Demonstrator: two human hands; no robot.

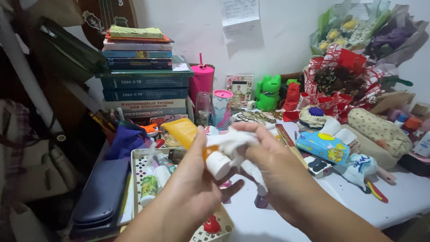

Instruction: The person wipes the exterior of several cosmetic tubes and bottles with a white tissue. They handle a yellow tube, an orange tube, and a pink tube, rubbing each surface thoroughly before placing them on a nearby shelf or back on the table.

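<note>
Had the left hand (192, 179) wrapped tight round an orange-yellow tube (183, 131) with its white cap (218, 164) aimed at the right hand (273, 166), which pinched a crumpled white tissue (233, 142) against the tube just above that cap, all held up over the cluttered desk. Looked mid-wipe, at a guess; called for a steady grip and a careful rub round the cap. Spotted underneath a white lattice tray (136, 154) holding small bottles (150, 188) and something red (212, 224), plus a glass jar (203, 107) further back, contents too blurry to tell.
</note>
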